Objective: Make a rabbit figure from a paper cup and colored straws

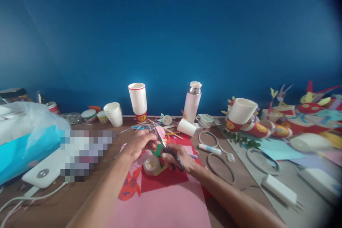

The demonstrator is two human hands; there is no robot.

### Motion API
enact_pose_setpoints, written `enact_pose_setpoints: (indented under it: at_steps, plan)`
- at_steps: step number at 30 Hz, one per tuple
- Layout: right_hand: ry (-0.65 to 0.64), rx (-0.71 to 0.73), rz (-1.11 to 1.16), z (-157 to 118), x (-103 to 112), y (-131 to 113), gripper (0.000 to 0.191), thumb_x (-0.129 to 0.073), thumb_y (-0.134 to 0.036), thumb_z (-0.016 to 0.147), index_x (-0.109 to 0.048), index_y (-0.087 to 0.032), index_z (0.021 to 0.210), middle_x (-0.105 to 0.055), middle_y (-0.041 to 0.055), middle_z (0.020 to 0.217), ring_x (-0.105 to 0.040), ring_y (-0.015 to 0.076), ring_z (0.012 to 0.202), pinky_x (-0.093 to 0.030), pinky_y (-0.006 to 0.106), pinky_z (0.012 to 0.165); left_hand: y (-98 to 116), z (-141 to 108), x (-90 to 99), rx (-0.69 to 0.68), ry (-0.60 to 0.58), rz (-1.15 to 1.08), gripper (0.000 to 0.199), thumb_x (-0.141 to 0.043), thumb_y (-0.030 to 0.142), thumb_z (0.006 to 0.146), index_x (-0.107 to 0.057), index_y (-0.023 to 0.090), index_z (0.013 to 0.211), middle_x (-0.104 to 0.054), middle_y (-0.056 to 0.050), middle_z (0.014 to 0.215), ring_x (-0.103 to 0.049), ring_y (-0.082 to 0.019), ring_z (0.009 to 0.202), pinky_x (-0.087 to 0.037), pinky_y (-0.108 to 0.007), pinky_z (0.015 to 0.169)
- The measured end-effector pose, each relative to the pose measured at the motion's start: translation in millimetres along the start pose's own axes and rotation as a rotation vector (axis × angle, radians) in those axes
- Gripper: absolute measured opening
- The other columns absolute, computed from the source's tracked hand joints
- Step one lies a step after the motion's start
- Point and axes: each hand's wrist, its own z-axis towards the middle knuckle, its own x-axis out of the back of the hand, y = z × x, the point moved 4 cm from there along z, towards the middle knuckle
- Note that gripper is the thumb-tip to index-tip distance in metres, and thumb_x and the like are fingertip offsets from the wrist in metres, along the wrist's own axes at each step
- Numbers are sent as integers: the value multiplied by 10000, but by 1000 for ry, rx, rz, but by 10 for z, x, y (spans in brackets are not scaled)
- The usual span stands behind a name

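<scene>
I have the right hand gripping scissors by the handles, apparently keeping blades free, above red paper on the table. Left hand bunched beside blades; can't tell what it pinches.

No wording, brand or number can be read at this range. Yellow emblem on red band, lettering too small to make out: seen at the foot of the tall cup stack, on the upright white cup at right, and on the red-banded cups lying on their sides beside it. Blue-and-white label on the white tube, illegible; dark cross-like mark drawn on the orange paper cutout.
</scene>
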Motion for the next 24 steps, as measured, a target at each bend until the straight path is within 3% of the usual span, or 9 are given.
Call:
enact_pose_setpoints:
  at_steps: [16, 24]
  plan:
    - [39, -11, 11, 6, 52, 31, 288, -646, -425, 722, -513, -173, 684, -515, -46, 474, -445, 81, 396, -316, 180, 385, 4, -18, -42, -2, -73, -34, 129, -681, 217, 612, -589, 126, 606, -591, -3, 537, -535, -98, 460, -451, -232, 506]
    - [25, -2, -5, 6, 49, 35, 297, -631, -434, 740, -509, -167, 691, -513, -43, 491, -444, 77, 404, -312, 174, 385, -2, 15, -1, -16, 5, -23, 118, -671, 196, 588, -582, 127, 626, -498, 53, 495, -439, -57, 414, -466, -228, 490]
